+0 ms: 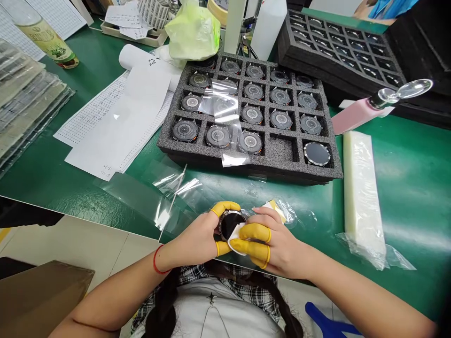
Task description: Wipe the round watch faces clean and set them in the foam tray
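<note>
A round watch case point(230, 221) with a dark glass face and a metal rim is held near the table's front edge. My left hand point(202, 234) grips it by the rim, with yellow finger cots on the thumb and a finger. My right hand point(271, 239), also in yellow finger cots, pinches a folded white wiping cloth point(237, 241) against the lower right of the glass. Part of the case is hidden behind the cloth and fingers. Beyond my hands lies a black foam tray point(296, 170) of similar watch cases, mostly back side up.
Clear plastic film strips point(141, 192) lie left of my hands. A foam block in plastic wrap point(362, 197) and a pink pump bottle point(355, 115) stand to the right. Papers point(116, 117) and another foam tray point(292, 49) lie farther back.
</note>
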The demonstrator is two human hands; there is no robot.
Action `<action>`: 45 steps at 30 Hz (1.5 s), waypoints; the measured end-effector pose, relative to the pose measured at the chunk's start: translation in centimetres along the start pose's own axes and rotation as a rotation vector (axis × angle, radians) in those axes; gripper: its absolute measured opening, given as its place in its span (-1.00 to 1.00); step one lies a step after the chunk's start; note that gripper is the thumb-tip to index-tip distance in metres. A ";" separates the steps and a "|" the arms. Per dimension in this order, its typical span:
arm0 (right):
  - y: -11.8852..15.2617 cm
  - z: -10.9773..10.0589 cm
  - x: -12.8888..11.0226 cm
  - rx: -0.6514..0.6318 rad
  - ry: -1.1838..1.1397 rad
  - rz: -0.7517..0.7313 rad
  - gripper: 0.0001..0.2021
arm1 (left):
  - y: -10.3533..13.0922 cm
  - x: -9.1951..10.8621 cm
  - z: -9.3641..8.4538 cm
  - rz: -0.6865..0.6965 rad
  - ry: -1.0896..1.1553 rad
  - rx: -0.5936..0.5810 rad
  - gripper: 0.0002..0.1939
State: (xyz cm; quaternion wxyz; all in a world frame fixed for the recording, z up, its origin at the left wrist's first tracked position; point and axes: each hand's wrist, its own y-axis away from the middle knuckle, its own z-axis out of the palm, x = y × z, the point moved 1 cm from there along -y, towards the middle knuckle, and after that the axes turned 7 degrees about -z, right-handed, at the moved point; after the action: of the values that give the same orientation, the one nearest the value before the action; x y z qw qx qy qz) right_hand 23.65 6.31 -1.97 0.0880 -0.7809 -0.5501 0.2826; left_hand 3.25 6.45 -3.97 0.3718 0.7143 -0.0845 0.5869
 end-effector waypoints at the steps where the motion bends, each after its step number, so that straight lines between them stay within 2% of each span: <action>1: 0.2 -0.1 0.1 0.008 0.004 0.000 -0.78 | 0.0 0.0 0.0 -0.009 0.006 -0.005 -0.42; 7: 1.4 -0.8 0.9 0.065 0.080 0.042 -0.78 | 0.0 0.6 0.1 -0.033 0.049 0.011 -0.46; 13: 1.2 -0.5 1.3 0.252 0.216 0.241 -0.66 | 0.1 0.6 0.3 -0.024 0.032 0.049 -0.45; 17: 0.0 0.2 0.7 0.168 0.201 0.204 -0.62 | 0.1 0.4 0.4 -0.040 0.039 0.025 -0.46; 21: -0.2 0.4 -0.1 0.115 0.294 0.184 -0.71 | 0.1 0.4 0.3 -0.005 0.015 0.040 -0.47; 26: 0.5 0.1 -1.4 0.130 0.316 0.176 -0.79 | 0.1 0.3 0.2 0.000 -0.013 0.043 -0.47; 35: 1.4 1.4 -4.3 0.176 0.161 0.275 -0.67 | 0.0 0.2 0.4 -0.003 0.046 0.049 -0.44; 38: 1.5 0.2 -5.0 0.137 0.071 0.311 -0.66 | 0.0 0.0 0.5 -0.012 0.109 0.064 -0.45; 40: 1.5 -1.5 -4.7 0.054 0.089 0.372 -0.74 | 0.2 0.0 0.5 -0.009 0.155 0.080 -0.44; 43: 0.5 -4.1 -2.9 -0.074 0.214 0.425 -0.80 | 0.6 0.3 0.3 -0.006 0.286 0.117 -0.41; 45: -1.0 -4.8 -0.7 -0.050 0.333 0.407 -0.76 | 1.0 0.6 0.0 0.024 0.364 0.161 -0.40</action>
State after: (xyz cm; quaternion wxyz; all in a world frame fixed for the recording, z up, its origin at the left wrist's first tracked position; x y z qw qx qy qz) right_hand 25.23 6.87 2.72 0.0991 -0.9132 -0.3663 0.1485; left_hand 2.82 5.94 -2.99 0.3158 0.6227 0.0229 0.7156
